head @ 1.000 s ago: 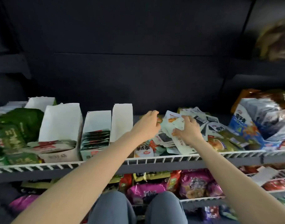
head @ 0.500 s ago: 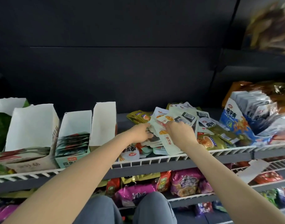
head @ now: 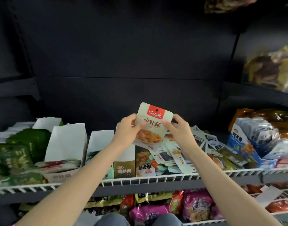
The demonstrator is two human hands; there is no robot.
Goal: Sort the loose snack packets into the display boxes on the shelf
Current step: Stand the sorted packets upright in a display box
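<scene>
Snack packet [head: 152,123] is held upright above the loose pile [head: 180,154], pinched at its side edges by left hand [head: 127,131] and right hand [head: 179,130], clear of the display boxes [head: 97,144].

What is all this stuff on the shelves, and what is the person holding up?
Held packet: one, cream with a red label, raised above the shelf's middle.
Loose packets: a heap too jumbled to count, mostly white, middle-right of the shelf.
White display boxes: several, left of the middle.
Green packets: a stack, far left.
Blue display box: one, filled with pale packets, right.
Wire shelf: one, white rail along the front.
Lower shelf packets: many, pink, red and yellow, below.
Left hand: grips the held packet's left edge.
Right hand: grips its right edge.
</scene>
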